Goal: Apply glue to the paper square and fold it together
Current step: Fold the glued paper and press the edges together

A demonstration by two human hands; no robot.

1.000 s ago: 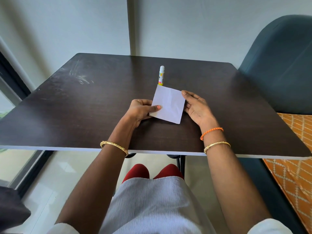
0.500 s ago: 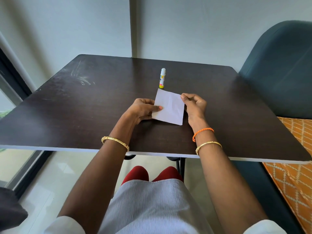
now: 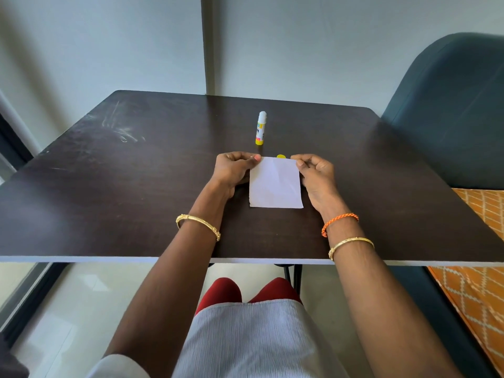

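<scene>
A white paper square (image 3: 275,184) with faint creases lies on the dark table (image 3: 136,186), its edges squared to me. My left hand (image 3: 234,169) pinches its far left corner and my right hand (image 3: 316,173) pinches its far right corner. A glue stick (image 3: 261,128) with a yellow body and white tip stands upright behind the paper, apart from it. A small yellow cap (image 3: 281,156) peeks out just past the paper's far edge.
A dark teal chair (image 3: 450,113) stands close at the table's right side, over an orange patterned cloth (image 3: 480,282). A wall runs behind the table. My knees sit under the near edge.
The paper has turned from tilted to square with the table edge. Both hands shifted from its side edges to its far corners. The yellow cap now shows.
</scene>
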